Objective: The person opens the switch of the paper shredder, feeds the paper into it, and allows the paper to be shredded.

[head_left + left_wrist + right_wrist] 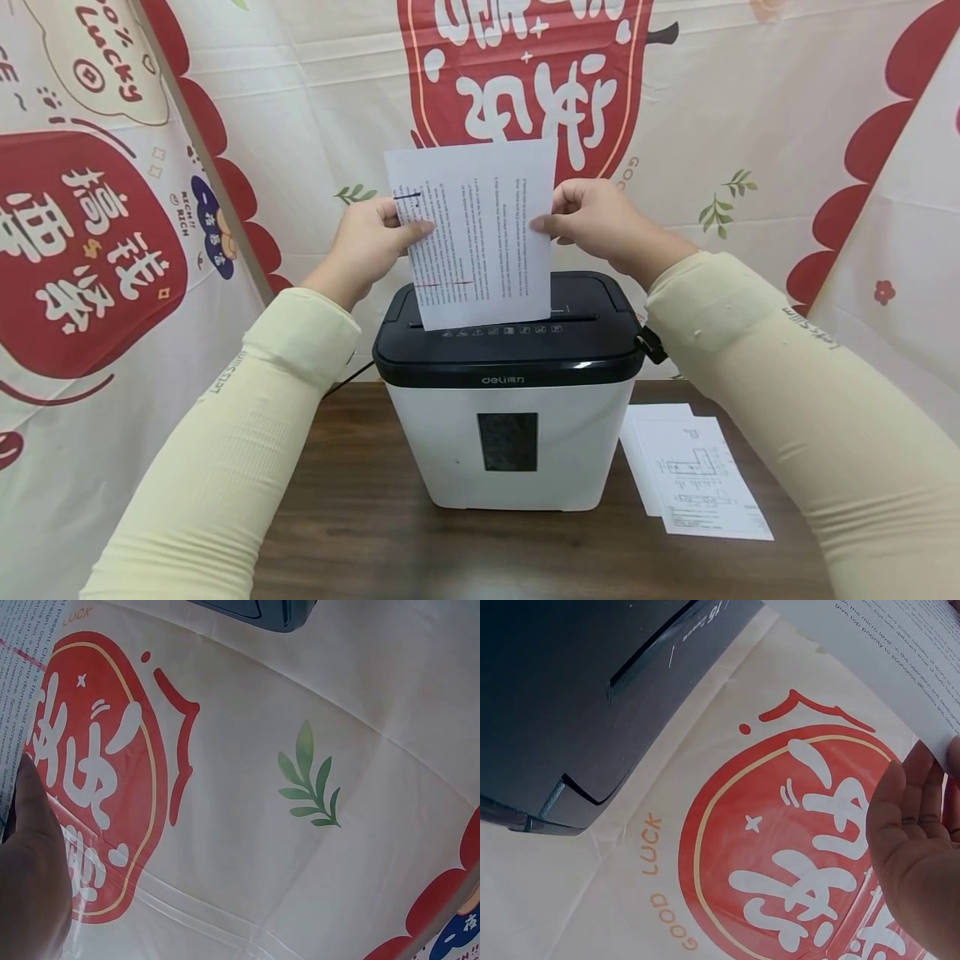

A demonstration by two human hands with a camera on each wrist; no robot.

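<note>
Left hand [369, 242] and right hand [602, 221] pinch the printed sheet [483, 242] by opposite edges, seemingly unfed over the paper shredder [510, 400], loose pages [708, 479] lying alongside!

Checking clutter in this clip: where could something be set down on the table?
The tabletop is bare in front of the shredder and between it and the left sleeve. Crowded: right of the shredder, papers beside the right sleeve.

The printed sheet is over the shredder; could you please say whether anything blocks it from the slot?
Nothing visible stands between the printed sheet and the slot. The left hand and right hand pinch its side edges, above the black lid; whether its lower edge touches the lid is unclear.
</note>
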